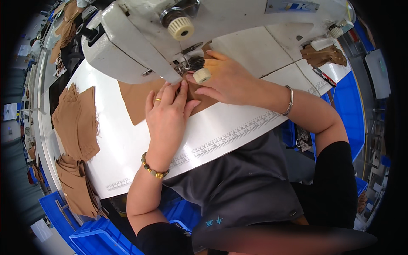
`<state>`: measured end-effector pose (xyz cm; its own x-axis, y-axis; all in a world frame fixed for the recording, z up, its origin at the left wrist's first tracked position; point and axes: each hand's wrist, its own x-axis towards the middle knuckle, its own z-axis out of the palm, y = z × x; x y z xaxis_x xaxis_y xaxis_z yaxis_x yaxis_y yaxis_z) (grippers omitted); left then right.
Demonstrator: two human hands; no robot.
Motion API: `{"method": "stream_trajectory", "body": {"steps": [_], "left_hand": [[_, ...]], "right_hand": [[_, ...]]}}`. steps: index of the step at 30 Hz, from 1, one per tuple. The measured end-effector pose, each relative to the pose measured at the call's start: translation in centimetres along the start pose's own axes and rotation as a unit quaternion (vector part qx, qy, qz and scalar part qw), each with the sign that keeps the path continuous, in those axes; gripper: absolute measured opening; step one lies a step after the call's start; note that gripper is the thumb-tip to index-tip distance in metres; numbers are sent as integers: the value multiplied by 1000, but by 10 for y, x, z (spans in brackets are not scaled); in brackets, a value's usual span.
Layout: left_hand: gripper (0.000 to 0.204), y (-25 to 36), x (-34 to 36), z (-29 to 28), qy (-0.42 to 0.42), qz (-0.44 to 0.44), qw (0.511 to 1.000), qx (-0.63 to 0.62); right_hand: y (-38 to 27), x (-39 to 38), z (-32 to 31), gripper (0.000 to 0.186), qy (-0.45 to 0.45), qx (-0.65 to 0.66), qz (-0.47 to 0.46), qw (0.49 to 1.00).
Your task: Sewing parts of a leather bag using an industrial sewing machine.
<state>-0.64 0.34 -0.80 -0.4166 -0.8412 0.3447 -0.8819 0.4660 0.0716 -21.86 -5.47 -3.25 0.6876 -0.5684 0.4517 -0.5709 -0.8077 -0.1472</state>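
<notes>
A flat brown leather-like piece [132,100] lies on the white sewing table, partly under the head of a white sewing machine [127,46]. My left hand [167,111] rests on the piece, fingers stretched toward the presser foot [182,68] and thumb held apart. From the right, my right hand [229,80] reaches in beside the needle area, its fingers spread and its thumb over the brown material. A cream knob [201,75] covers part of its fingers. Both hands press on the piece, with a darker fold between them. The stitching point itself is mostly hidden.
Stacks of brown cut pieces [78,123] sit along the table's left edge. More brown pieces [325,55] and a red-and-black tool [325,77] lie at the far right. Blue bins [102,236] stand below. A printed ruler strip [229,135] follows the front edge.
</notes>
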Motion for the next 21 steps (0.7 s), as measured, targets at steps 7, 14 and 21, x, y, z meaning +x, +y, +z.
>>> {"method": "stream_trajectory", "body": {"steps": [7, 14, 21], "left_hand": [[47, -1, 0, 4, 15, 8, 1000, 14], [47, -1, 1, 2, 12, 7, 1000, 14], [42, -2, -2, -1, -1, -8, 998, 60]], "right_hand": [[1, 1, 0, 34, -3, -7, -5, 1000], [0, 1, 0, 33, -1, 4, -4, 1000], [-5, -2, -4, 40, -46, 71, 32, 996]]}}
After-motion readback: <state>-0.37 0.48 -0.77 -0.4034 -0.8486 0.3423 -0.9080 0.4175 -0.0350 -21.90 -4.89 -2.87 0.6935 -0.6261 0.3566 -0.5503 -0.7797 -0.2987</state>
